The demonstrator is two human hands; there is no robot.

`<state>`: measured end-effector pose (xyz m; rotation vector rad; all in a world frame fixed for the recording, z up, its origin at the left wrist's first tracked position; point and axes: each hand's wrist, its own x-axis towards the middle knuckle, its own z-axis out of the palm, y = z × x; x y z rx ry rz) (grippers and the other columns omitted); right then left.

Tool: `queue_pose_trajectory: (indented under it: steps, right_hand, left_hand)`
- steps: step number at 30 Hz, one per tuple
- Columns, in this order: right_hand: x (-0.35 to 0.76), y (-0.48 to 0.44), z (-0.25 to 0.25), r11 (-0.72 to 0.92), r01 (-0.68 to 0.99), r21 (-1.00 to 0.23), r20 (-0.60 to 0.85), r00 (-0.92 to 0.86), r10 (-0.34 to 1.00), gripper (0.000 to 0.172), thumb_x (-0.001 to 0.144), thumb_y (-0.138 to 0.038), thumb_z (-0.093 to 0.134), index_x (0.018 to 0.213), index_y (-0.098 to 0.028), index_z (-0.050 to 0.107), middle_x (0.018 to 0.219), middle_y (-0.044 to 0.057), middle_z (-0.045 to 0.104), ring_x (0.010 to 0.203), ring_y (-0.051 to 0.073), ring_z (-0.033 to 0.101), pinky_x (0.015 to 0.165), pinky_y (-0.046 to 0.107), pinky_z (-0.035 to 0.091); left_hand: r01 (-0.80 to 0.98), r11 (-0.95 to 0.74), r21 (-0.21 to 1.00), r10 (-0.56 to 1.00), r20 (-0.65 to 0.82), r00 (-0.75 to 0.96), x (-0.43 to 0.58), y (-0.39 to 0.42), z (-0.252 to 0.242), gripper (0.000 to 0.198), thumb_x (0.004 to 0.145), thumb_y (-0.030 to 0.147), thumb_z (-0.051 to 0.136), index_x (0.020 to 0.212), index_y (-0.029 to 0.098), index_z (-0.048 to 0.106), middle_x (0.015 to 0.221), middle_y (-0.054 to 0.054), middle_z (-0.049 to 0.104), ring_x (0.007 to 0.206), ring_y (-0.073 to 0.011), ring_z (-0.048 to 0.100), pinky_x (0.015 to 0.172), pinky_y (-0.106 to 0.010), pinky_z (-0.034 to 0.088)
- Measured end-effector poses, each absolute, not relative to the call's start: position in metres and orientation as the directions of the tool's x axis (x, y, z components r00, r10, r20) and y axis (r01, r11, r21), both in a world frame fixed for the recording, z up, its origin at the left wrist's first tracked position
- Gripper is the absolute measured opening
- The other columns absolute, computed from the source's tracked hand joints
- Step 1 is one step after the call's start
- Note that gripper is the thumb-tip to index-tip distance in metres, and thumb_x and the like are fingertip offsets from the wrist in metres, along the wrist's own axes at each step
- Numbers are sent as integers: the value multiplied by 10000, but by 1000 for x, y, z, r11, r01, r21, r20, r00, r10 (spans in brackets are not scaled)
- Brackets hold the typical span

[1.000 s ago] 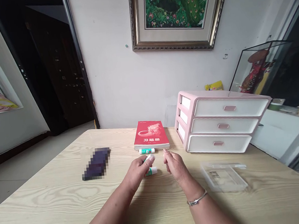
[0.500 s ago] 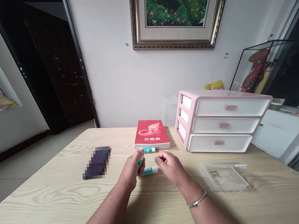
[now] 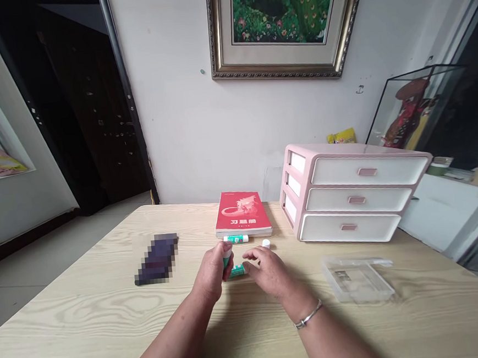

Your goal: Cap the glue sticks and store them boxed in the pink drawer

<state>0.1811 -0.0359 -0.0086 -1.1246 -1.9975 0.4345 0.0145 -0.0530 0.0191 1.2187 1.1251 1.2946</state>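
My left hand is shut around a green-and-white glue stick held upright, its lower part hidden by my fingers. My right hand is open and empty, its fingertips right by a second glue stick that lies on the table. A small white cap stands just beyond my right hand. A third glue stick lies against the front of a red book.
A pink-and-white three-drawer unit stands to the right on the pale wood table. A clear plastic case lies in front of it. A pixelated dark object lies to the left.
My right hand has moved left and lower, toward the lying glue stick. The white cap now stands on the table apart from it. My left hand stays almost still.
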Motion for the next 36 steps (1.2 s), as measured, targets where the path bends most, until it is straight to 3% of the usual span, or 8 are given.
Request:
queue_pose_trajectory:
  steps: [10,15,18,24,27,29,32,36]
  right_hand:
    - [165,-52,-10,644,679,-353,444,-484,754,343,855,-211,648,1195,-257,629,1072,49,661,1044,226,562,939,361,410]
    - [164,-65,-7,594,791,-144,362,-517,776,219,886,-183,577,1093,-193,648,993,89,623,1016,245,539,898,366,410]
    - [178,-81,0,539,833,-123,402,-455,795,230,885,-97,512,1069,-176,623,1002,100,615,992,239,536,894,370,407]
    - [268,-97,22,390,858,-335,537,-166,827,295,854,-128,572,1135,-209,611,1108,92,642,1062,256,540,964,412,380]
    - [311,-107,38,177,648,-741,318,107,942,226,829,-248,608,1042,-175,634,987,83,678,930,238,602,837,352,458]
    - [324,-122,50,99,416,-904,160,116,980,286,818,-356,629,1021,-155,632,930,70,678,870,215,609,763,307,467]
    - [327,-154,65,34,235,-971,44,39,998,397,784,-480,662,1015,-158,640,882,48,662,781,178,584,654,257,435]
    - [338,-185,64,28,86,-996,54,316,947,404,726,-511,689,958,-182,648,800,40,640,665,161,539,548,250,382]
  left_hand:
    - [181,-201,963,972,218,-82,6,-58,31,503,889,619,405,637,198,515,584,19,496,571,-150,447,577,-261,364]
    - [260,-234,937,964,258,-60,2,-58,28,469,894,608,420,710,196,548,633,18,508,621,-160,465,606,-265,371]
    - [264,-235,935,968,249,-21,1,-57,27,453,903,593,418,722,197,545,640,20,501,631,-159,461,620,-265,369]
    - [173,-209,962,977,197,86,4,-60,28,447,895,592,417,753,189,547,682,6,512,635,-160,462,599,-264,385]
    - [177,-195,965,976,174,129,9,-62,30,456,878,610,440,773,182,560,665,8,502,624,-159,457,598,-266,383]
    - [189,-184,965,976,157,153,11,-64,30,475,869,626,443,790,175,571,658,5,505,619,-160,457,597,-269,380]
    - [206,-178,962,974,142,176,10,-64,30,490,860,638,444,805,172,584,639,8,502,608,-162,458,598,-272,377]
    - [282,-185,942,977,144,160,9,-62,25,425,796,612,548,768,189,569,627,28,480,600,-150,436,580,-250,345]
